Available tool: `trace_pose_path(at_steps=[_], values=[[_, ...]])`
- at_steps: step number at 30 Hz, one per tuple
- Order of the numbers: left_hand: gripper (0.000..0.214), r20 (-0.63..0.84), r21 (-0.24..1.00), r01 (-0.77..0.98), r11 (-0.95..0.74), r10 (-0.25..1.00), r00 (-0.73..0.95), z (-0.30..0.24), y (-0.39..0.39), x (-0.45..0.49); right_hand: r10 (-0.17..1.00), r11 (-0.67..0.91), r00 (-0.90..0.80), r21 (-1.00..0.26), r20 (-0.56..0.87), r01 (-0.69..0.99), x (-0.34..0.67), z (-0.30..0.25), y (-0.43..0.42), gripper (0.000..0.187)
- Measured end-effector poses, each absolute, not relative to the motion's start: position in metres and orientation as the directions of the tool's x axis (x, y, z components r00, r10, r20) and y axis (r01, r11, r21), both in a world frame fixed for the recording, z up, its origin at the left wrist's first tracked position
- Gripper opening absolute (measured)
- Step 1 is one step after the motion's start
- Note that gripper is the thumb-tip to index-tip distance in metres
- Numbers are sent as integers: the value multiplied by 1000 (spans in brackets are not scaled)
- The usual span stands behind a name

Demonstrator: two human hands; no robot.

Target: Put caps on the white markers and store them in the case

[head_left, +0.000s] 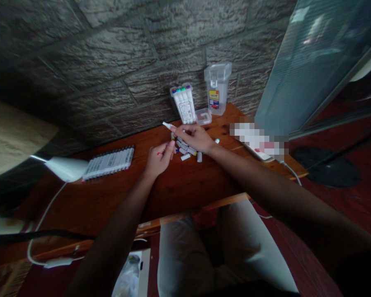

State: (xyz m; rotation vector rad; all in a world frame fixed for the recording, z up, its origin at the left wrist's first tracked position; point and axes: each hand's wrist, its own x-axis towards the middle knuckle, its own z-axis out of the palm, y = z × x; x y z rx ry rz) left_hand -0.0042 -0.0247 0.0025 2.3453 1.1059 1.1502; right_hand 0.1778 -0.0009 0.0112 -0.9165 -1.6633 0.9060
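Note:
My right hand (198, 138) is closed on a white marker (167, 125), whose end sticks out to the left past my fingertips. Lower and to the left, my left hand (160, 157) has its fingers curled and the thumb raised; whatever they hold, if anything, is hidden. A small red mark shows on that hand. Beneath and between the hands lie several loose marker caps or short marker pieces (185, 157), partly covered by my right hand. Behind them stands a clear case of white markers (184, 105) with coloured ends, beside a small clear lid (203, 116).
A tall clear plastic container (218, 88) stands against the stone wall (173, 37). On the left, a row of white markers (109, 163) lies near a white lamp (68, 168). A phone-like device (259, 144), partly blurred, with a cable rests at the right of the wooden table (204, 181).

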Motion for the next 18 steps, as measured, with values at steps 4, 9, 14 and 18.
trace_pose_path(at_steps=[4, 9, 14, 18], values=[[49, 541, 551, 511, -660, 748, 384, 2, -24, -4, 883, 449, -229, -882, 411, 147, 178, 12, -1, 58], [48, 531, 567, 506, -651, 758, 379, 2, -24, -5, 879, 452, -229, -884, 417, 123, 178, 13, -3, 57], [48, 532, 555, 517, -652, 756, 381, 1, -24, -6, 889, 435, -226, -890, 399, 137, 178, 15, -4, 56], [49, 535, 544, 523, -656, 752, 385, 1, -24, -6, 897, 421, -217, -893, 385, 157, 179, 14, -3, 58]])
